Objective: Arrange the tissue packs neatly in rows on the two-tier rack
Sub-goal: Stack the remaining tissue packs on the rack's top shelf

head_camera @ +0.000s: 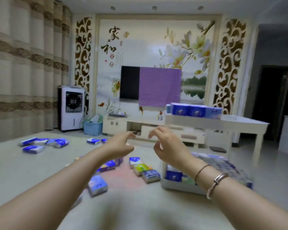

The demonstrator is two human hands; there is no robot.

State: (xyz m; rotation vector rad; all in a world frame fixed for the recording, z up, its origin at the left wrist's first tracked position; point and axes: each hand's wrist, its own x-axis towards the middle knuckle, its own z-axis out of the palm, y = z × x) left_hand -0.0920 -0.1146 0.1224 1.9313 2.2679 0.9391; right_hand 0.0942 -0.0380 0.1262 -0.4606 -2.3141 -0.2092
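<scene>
Both hands empty – left hand and right hand raised, fingers loosely curled. Tissue packs scattered on floor; some already on rack, top and btm tiers. Next: grab nearest pack, square it vs. row edge – don't rush.

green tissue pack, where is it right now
In the head view the green tissue pack lies on the floor at lower centre, between two blue packs, just left of the rack.

Dim, soft indoor light; motion blur throughout, wide-angle bending at edges.
</scene>
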